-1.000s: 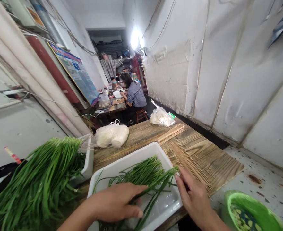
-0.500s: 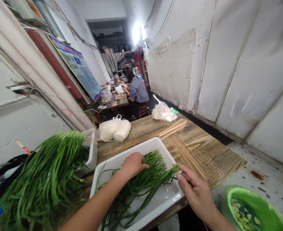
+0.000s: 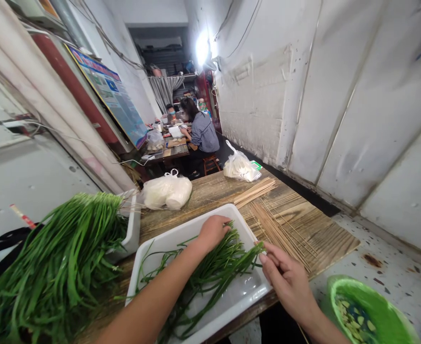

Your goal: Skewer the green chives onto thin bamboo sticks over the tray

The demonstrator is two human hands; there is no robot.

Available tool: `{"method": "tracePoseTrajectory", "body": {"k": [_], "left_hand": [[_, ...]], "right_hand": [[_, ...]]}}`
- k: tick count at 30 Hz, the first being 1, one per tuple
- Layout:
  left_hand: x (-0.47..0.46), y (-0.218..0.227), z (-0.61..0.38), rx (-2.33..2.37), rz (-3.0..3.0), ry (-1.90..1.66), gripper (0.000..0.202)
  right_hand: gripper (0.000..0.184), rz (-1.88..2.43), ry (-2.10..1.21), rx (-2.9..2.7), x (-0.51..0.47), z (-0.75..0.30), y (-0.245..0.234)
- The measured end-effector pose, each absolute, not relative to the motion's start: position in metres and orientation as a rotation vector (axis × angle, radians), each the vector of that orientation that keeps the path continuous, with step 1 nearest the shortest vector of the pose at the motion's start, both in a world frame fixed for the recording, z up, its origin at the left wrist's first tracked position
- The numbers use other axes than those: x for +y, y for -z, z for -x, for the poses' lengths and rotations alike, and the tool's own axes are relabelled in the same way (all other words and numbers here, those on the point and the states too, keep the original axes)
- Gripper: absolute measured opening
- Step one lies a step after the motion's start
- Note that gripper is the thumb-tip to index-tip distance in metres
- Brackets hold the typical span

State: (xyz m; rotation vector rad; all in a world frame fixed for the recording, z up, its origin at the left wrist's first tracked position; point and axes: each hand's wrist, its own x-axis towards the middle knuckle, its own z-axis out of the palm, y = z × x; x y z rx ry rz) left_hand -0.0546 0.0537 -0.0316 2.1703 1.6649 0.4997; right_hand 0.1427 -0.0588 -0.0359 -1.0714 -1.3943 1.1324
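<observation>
Garlic chives lie in a white plastic tray, their cut ends toward the far right corner. My left hand reaches across the tray, its fingers curled down at the ends of the chives; the fingertips are partly hidden. At the tray's right side my right hand pinches the ends of a bunch of chives, whose leaves trail back into the tray. A thin stick shows below my right wrist; whether it runs through the bunch I cannot tell.
Bamboo skewers lie on the wooden table. A heap of chives fills another tray at left. Plastic bags stand behind. A green basin with cut pieces sits at lower right. People sit at a farther table.
My left hand has moved right and away from me, toward the ends of the chives. My right hand keeps its hold on the bunch. The view has shifted slightly.
</observation>
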Motion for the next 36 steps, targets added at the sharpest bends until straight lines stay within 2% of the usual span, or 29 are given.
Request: {"method": "tracePoseTrajectory", "body": {"k": [4,13,18,25,36], "left_hand": [[0.06,0.035,0.051,1.659,-2.088,-0.539,0.021],[0.024,-0.002,0.041,1.347,-1.457,-1.058,0.024],[0.004,-0.017,0.03,1.222,-1.296,-1.066,0.02],[0.007,-0.016,0.032,1.17,-0.953,-1.138,0.026],[0.01,-0.017,0.033,1.065,-0.883,-1.113,0.028]], "right_hand": [[0.041,1.05,-1.185,-1.393,-0.056,-0.142,0.032],[0.034,1.025,-1.144,-1.498,-0.054,-0.132,0.024],[0.031,0.989,-1.126,-1.48,-0.053,-0.125,0.026],[0.031,0.946,-1.196,-1.399,-0.048,-0.126,0.03],[0.03,0.945,-1.275,-1.367,-0.046,-0.128,0.025]]}}
